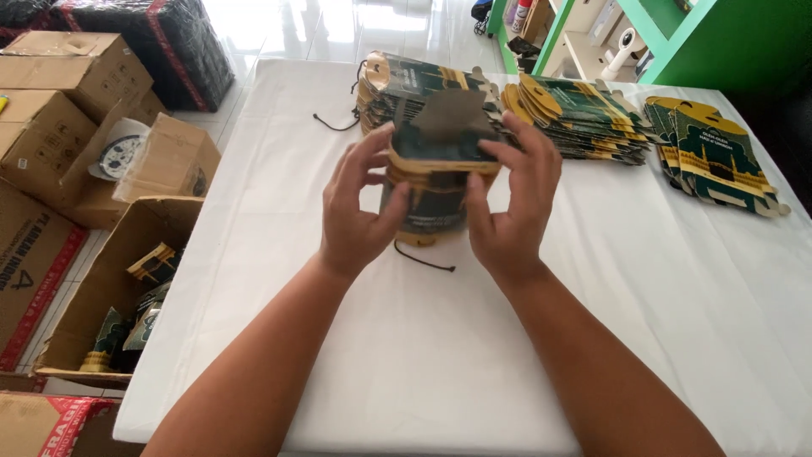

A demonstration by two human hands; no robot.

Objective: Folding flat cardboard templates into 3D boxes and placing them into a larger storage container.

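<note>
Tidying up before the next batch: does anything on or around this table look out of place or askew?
A loose black cord lies on the white table under the green-and-gold carton that both hands hold. The flat carton stacks are fanned unevenly.

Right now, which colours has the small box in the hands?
Dark green with gold trim, on the box; head view.
</note>
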